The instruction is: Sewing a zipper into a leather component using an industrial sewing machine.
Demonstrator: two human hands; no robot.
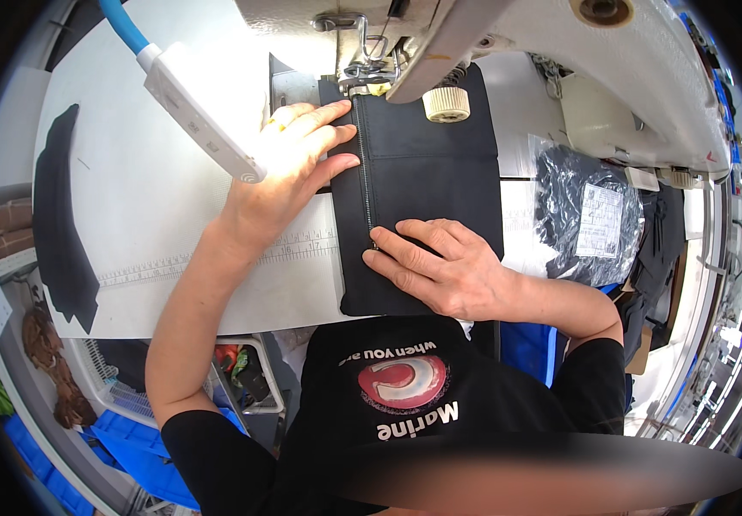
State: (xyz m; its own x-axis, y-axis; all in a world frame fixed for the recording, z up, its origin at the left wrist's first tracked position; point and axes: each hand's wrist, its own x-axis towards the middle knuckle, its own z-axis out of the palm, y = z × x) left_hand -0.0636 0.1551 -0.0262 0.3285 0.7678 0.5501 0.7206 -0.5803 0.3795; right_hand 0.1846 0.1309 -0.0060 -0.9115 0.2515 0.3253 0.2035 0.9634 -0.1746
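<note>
A black fabric panel (435,185) lies under the needle area of a sewing machine (543,43), with a dark zipper (365,176) running lengthwise near its left side. The presser foot (357,89) sits at the zipper's far end. My left hand (293,159) rests beside it, fingers stretched onto the panel's left edge, the fingertips close to the foot. Nearer to me, my right hand (448,268) lies on the panel, fingers extended and apart, tips touching the zipper's near end. Neither hand is wrapped around anything.
A white lamp (203,112) on a blue flexible neck hangs over the left forearm. Measuring scales (293,247) cross the white table. A dark fabric piece (63,219) lies at left; a clear bag of dark goods (590,211) lies at right. Blue bins (143,451) stand below.
</note>
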